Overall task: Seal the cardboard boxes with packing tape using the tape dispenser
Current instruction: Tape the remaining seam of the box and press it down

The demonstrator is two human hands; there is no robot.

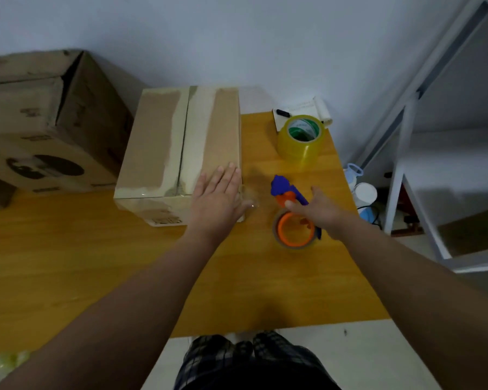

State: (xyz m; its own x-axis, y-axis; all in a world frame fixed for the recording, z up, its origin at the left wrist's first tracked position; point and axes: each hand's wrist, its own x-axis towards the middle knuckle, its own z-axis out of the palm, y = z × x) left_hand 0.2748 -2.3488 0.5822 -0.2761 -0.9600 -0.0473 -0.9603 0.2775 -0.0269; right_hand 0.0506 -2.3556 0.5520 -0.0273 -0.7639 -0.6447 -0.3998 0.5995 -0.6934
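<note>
A small cardboard box (155,142) lies on the wooden table (96,263), its top flaps closed with tape strips along the centre seam. My left hand (219,199) rests flat with straight fingers on the box's near right corner. To the right of the box, a blue and orange tape dispenser (289,212) with a tape roll lies on the table. My right hand (320,209) reaches over it, fingers on the blue handle; whether they curl round it is hidden. A larger worn cardboard box (40,122) stands at the left.
A yellow-green roll of packing tape (300,140) stands at the table's back right, with a white pad and black marker (282,113) behind it. White shelving (406,164) and small bottles (364,192) are off the table's right edge.
</note>
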